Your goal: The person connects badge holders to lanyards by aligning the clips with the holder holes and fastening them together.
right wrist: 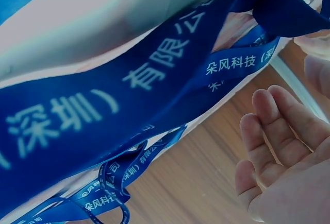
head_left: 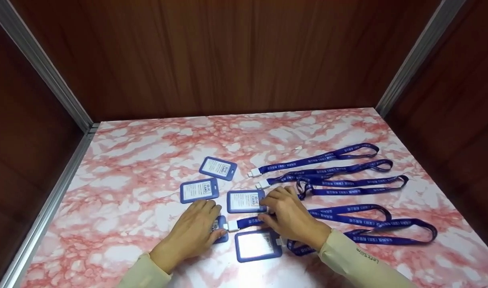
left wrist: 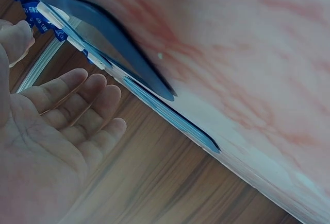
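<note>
My left hand (head_left: 192, 228) lies over a blue-framed badge holder (head_left: 223, 221), covering most of it, thumb at its right edge. A white clip (head_left: 232, 225) joins that holder to a dark blue lanyard (head_left: 249, 221) with white print. Over this lanyard reaches my right hand (head_left: 285, 214), its fingertips at the right end of another badge holder (head_left: 244, 201). Just below sits a third holder (head_left: 256, 247), its lanyard passing beneath my right wrist. In the left wrist view the fingers (left wrist: 85, 100) are loosely extended; the right wrist view shows slightly bent fingers (right wrist: 273, 136).
Two more badge holders, an upper one (head_left: 218, 168) and a lower one (head_left: 199, 190), lie beyond my left hand. Several lanyards (head_left: 319, 161) stretch rightward, white clips (head_left: 254, 173) facing left. Brown wood-grain panels (head_left: 244, 60) enclose the pink marbled table (head_left: 140, 160).
</note>
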Available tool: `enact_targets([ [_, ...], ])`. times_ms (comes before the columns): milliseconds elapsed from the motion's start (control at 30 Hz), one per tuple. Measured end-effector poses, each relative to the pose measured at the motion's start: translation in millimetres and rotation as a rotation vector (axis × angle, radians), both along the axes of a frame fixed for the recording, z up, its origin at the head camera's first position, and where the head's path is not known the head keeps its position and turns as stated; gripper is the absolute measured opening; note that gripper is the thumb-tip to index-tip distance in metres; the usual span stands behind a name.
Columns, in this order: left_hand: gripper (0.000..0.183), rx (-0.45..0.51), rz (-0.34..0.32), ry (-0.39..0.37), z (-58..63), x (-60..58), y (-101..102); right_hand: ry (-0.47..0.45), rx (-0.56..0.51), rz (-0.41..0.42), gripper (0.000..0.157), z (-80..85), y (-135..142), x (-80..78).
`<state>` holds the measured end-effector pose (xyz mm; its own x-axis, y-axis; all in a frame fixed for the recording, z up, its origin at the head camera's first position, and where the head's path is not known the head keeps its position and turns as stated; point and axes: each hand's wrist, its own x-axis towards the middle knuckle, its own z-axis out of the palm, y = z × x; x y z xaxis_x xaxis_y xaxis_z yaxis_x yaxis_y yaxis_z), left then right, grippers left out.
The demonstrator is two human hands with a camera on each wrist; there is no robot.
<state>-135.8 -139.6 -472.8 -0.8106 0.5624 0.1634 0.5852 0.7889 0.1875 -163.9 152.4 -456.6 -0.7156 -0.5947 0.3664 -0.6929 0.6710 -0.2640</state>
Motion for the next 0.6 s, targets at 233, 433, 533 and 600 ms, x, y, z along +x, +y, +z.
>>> enact_targets([
  [233,0.058,0.003,-0.02,0.065,-0.4,-1.1,1.2,0.019,-0.006,-0.013,0.028,-1.1,5.3,-2.0],
  [433,0.059,-0.005,-0.03,0.068,-0.8,0.1,3.7,0.017,-0.016,-0.029,0.029,-3.1,10.9,-3.6],
  [533,0.06,-0.005,-0.037,0.069,-0.9,1.1,5.3,0.013,-0.014,-0.043,0.029,-4.0,13.7,-4.6],
  [600,0.061,-0.003,-0.038,0.065,-1.2,1.7,6.2,0.01,-0.009,-0.057,0.029,-4.0,15.7,-5.1],
])
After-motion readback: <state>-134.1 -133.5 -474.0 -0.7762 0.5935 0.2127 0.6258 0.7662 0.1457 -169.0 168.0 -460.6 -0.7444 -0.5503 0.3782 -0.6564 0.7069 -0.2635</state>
